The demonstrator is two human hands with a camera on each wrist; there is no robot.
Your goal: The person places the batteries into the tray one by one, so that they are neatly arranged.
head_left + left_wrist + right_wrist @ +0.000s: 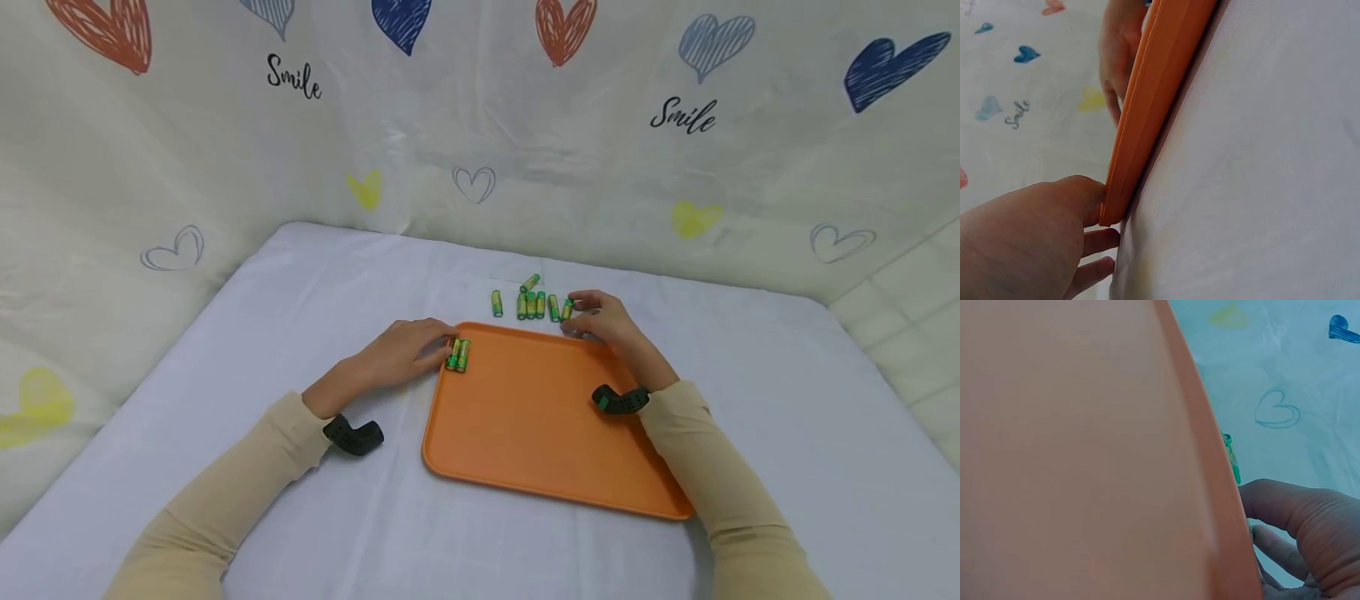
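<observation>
At the far left corner of the orange tray (534,417) is my left hand (408,350). Its thumb and forefinger touch the left of two green-and-yellow batteries (462,357) lying side by side there. In the left wrist view, the left hand (1035,234) has its thumb at the tray's rim and other fingers outside the wall. My right hand (603,317) reaches past the tray's far edge and pinches a battery (567,311) between thumb and forefinger. In the right wrist view, the tray wall hides most of that battery and the fingertips of the right hand (1310,531).
Behind the tray, several more batteries (531,305) lie in a loose row on the white tablecloth (352,283), one (530,282) of them slanted behind the others. A cloth backdrop (585,158) printed with hearts hangs behind the table.
</observation>
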